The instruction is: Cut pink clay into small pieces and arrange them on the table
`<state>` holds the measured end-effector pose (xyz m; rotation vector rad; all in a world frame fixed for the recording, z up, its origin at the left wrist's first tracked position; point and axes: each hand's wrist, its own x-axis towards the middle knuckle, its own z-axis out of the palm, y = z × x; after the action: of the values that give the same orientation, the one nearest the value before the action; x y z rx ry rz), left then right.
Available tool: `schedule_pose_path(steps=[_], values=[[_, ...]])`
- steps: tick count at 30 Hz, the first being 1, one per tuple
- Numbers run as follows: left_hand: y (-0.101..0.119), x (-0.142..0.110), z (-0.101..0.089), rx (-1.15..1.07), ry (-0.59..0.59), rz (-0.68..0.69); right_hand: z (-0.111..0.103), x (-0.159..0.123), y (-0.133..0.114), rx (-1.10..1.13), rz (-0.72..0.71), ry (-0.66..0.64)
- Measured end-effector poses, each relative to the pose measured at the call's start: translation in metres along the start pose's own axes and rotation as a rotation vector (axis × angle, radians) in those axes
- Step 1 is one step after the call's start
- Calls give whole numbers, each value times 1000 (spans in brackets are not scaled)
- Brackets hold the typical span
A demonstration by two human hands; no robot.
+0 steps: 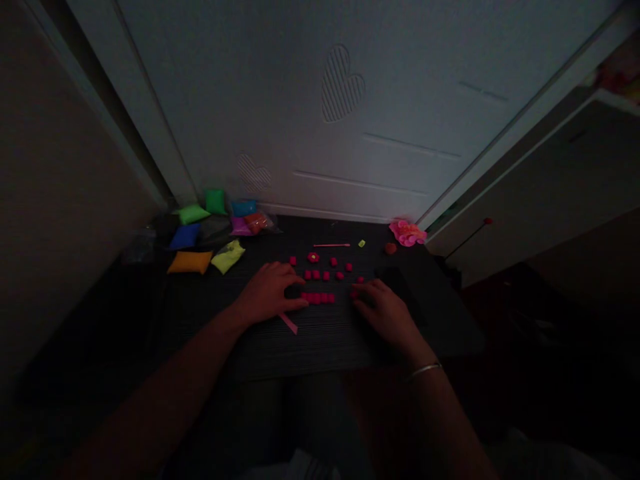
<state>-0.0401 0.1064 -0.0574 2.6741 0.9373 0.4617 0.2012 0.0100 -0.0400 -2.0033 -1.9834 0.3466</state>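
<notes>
Small pink clay pieces lie on the dark table (pixel 320 343). Several of them form a tight row (pixel 320 298) in the middle. My left hand (pixel 270 292) rests at the left end of this row, thumb and index finger apart around it, the thumb close to the end piece. Under that hand a pink strip (pixel 289 324) pokes out. To the right of the row, my right hand (pixel 384 308) has its fingertips closed about a pink clay piece (pixel 355 293), partly hidden. Beyond the hands are loose pink pieces (pixel 326 275) and a small pink clay flower (pixel 313 257) with a pale centre.
A thin pink stick (pixel 331 245) lies at the back, near a yellow bit (pixel 362 243) and a reddish lump (pixel 391 248). A pink flower-like object (pixel 408 233) sits back right. Coloured clay packets (pixel 190 262) are at left. A dark flat object (pixel 403 288) lies beside my right hand.
</notes>
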Motion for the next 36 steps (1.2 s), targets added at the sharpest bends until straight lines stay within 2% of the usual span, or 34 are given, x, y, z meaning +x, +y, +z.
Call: schedule_pose_path(steps=[3, 7, 15, 28, 31, 33, 36], values=[[-2, 0, -1, 13, -25, 17, 2, 3, 5, -2, 12, -51], [0, -1, -1, 4, -32, 18, 6, 6, 1, 26, 20, -36], [1, 0, 3, -16, -39, 23, 14, 10, -7, 147, -124, -43], [-1, -1, 3, -39, -50, 20, 16, 9, -10, 236, -136, -42], [-9, 2, 1, -64, 23, -24, 7, 15, -7, 191, -120, 7], [-14, 5, -1, -53, 98, -102, 1, 23, -5, 90, -101, 33], [-22, 12, -3, 26, 133, -213, -4, 40, -7, -110, -110, -10]])
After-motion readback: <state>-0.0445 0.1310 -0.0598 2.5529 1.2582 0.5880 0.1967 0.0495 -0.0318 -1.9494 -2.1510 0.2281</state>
